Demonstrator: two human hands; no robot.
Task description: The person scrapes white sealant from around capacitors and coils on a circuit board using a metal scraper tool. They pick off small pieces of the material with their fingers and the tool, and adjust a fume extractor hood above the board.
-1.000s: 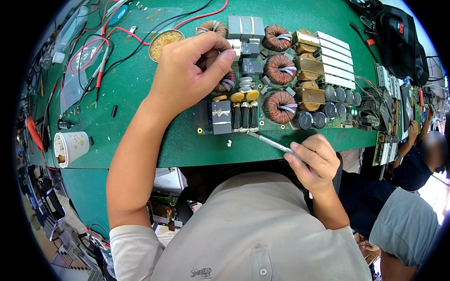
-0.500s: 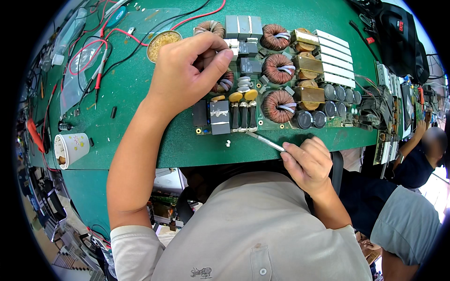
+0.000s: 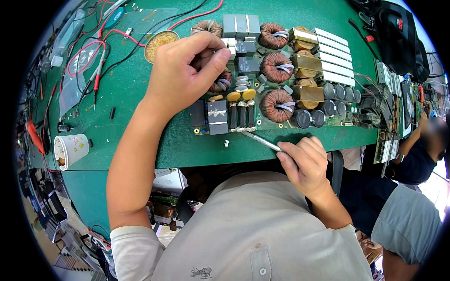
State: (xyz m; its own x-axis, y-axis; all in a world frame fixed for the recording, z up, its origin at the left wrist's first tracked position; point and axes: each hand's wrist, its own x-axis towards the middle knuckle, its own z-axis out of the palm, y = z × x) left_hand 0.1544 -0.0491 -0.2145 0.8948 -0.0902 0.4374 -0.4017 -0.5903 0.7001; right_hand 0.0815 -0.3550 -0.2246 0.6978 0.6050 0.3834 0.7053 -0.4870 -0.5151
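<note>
My right hand (image 3: 304,164) grips a slim silver craft knife (image 3: 263,141) near its back end. The knife's thin tip points up and left to the front edge of a circuit board (image 3: 262,122), just below several upright black parts (image 3: 242,117) with white glue on them. My left hand (image 3: 187,70) is over the board's left side, thumb and fingers curled together beside white parts (image 3: 229,46). Whatever is between those fingers is hidden. Copper-wound ring coils (image 3: 277,68), grey block capacitors (image 3: 218,118) and yellow discs (image 3: 248,94) crowd the board.
A round tin (image 3: 158,41) of amber stuff sits behind my left hand. Red and black test leads (image 3: 97,82) lie at the left, with a paper cup (image 3: 71,151) nearer. White crumbs (image 3: 226,143) lie by the board. At the right are more boards (image 3: 388,145) and another person (image 3: 417,150).
The right hand and knife have shifted slightly left, the tip staying near the board's front edge. My left hand has hardly moved. The whole view has shifted a little.
</note>
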